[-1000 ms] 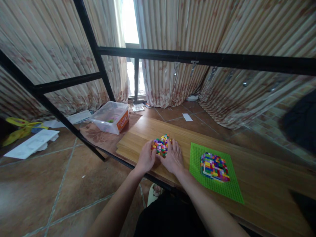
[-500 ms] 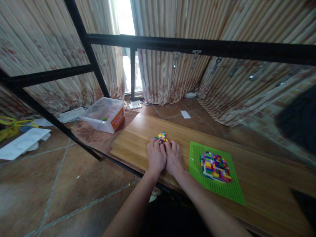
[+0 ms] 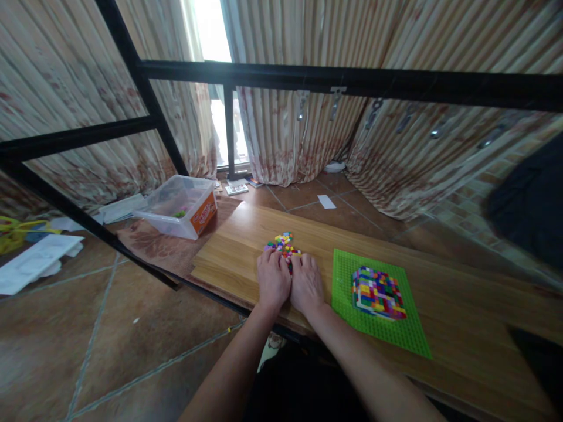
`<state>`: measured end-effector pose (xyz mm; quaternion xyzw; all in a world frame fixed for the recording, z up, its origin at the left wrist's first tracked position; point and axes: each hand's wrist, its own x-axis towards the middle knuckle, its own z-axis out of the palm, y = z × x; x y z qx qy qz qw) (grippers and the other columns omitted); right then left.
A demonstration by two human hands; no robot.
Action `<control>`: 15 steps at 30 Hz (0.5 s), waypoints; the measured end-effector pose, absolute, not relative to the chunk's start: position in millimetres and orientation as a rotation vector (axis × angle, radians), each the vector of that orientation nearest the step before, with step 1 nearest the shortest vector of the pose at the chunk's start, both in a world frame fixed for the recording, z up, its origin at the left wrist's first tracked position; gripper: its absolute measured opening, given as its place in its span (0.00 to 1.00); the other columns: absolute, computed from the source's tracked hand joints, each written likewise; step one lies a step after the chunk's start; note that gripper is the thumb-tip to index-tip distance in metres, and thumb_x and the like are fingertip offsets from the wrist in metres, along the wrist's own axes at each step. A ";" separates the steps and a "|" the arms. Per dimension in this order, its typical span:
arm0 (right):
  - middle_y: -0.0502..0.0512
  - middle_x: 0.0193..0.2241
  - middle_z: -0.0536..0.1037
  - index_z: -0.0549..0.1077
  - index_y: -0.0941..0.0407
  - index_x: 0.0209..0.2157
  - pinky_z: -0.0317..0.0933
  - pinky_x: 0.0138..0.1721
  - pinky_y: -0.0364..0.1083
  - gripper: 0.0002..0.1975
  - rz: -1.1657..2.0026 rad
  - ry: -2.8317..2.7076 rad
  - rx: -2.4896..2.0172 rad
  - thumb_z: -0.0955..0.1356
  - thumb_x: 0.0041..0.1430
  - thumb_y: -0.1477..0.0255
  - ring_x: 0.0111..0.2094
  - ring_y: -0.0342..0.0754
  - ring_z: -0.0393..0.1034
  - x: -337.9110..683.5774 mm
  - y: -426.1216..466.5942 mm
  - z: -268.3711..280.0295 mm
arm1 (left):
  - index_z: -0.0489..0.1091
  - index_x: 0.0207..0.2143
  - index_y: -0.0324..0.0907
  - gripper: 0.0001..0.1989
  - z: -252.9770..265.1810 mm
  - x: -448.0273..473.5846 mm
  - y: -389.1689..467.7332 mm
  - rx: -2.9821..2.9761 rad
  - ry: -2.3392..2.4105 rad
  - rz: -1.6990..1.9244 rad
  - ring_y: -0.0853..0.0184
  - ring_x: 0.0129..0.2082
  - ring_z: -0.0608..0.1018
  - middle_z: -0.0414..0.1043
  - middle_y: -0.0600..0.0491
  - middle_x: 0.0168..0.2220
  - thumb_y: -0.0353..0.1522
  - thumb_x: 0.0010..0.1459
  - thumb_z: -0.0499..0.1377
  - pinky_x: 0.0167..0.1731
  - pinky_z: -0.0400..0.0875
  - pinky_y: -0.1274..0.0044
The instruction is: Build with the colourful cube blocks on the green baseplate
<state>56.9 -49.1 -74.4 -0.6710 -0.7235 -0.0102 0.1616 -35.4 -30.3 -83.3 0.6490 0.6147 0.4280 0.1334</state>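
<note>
A loose pile of small coloured toy bricks (image 3: 284, 239) lies on the wooden board. My left hand (image 3: 273, 278) rests at the near side of the pile, its fingers curled down close together. Right beside it, my right hand (image 3: 307, 282) is bent the same way, fingertips among the bricks. Red bits show in the narrow gap between the hands; what the fingers pinch is hidden beneath them. To the right lies a green baseplate (image 3: 343, 305), bearing a blocky multicoloured brick build (image 3: 379, 293) with a dark hollow near its top.
The wooden board (image 3: 237, 246) is long and low. A clear plastic bin (image 3: 176, 205) with an orange label stands at its far left. Black metal bars (image 3: 264, 73) cross ahead, before striped curtains (image 3: 299, 135). White packaging (image 3: 35, 264) and a paper (image 3: 326, 201) lie on the tiled floor.
The hands have come slightly toward me and parted a little, so more of the brick pile shows. The whole view has shifted slightly; baseplate and build stay put.
</note>
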 end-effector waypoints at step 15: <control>0.60 0.39 0.72 0.69 0.56 0.39 0.56 0.38 0.50 0.10 -0.073 -2.126 -2.012 0.58 0.67 0.74 0.41 0.54 0.64 54.5 -48.2 -70.5 | 0.74 0.36 0.40 0.11 -78.6 -36.3 -32.7 1.969 1.705 1.231 0.57 0.48 0.72 0.73 0.44 0.46 0.29 0.60 0.51 0.53 0.65 0.62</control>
